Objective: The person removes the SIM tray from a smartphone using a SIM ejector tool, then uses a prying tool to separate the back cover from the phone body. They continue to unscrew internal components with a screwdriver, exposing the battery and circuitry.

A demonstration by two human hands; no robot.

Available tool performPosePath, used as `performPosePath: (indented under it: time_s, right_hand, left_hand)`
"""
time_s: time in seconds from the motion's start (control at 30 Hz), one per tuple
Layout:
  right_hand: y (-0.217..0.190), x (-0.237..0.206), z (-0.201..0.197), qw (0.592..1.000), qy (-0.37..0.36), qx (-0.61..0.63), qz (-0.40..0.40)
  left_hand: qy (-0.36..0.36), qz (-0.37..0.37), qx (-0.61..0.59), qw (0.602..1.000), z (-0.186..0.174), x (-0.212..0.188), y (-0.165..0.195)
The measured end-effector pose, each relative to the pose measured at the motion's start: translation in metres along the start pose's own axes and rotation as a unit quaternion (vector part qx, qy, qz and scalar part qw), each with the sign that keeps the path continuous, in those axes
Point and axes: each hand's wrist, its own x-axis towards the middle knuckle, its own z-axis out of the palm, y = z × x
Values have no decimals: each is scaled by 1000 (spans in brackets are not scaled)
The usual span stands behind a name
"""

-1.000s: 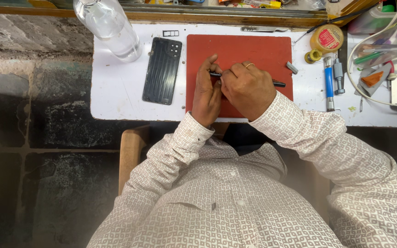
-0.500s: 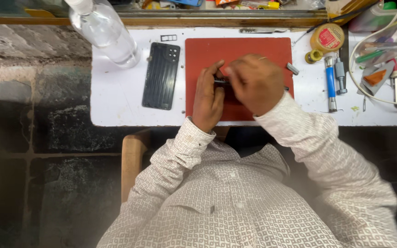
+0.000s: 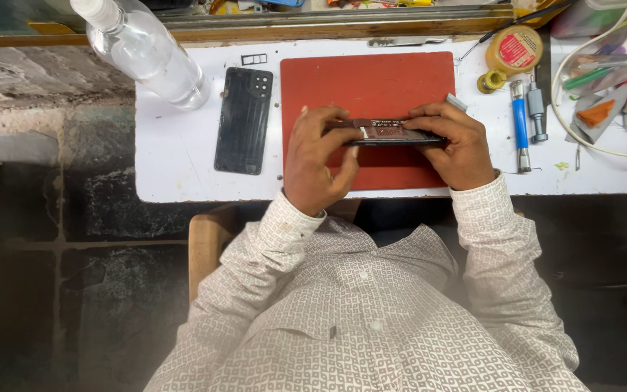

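White bench (image 3: 183, 167), red work mat (image 3: 368, 83) on it. Opened phone (image 3: 390, 133) held edge-up just above mat. Left hand (image 3: 317, 163) pinching its left end, right hand (image 3: 453, 141) gripping right end. Black back cover (image 3: 244, 120) off to left, near clear bottle (image 3: 146, 51). Risk imo: squeeze too hard, exposed board flexes; grip slips, phone drops onto mat.

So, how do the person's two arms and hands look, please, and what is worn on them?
Both arms wear long sleeves of a white shirt with a small brown repeating pattern, cuffs closed at the wrists. The left hand and right hand are bare: no gloves, and no rings or watch can be seen.
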Motion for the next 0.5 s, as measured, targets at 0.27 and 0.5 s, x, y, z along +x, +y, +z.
performPosePath:
  time_s: [0.27, 0.5]
  right_hand:
    - [1, -3, 0, 1000, 2, 18, 15]
    - [1, 1, -2, 999, -3, 29, 23]
  left_hand:
    - [-173, 124, 28, 977, -12, 25, -18]
    - [-198, 192, 80, 958, -10, 41, -19]
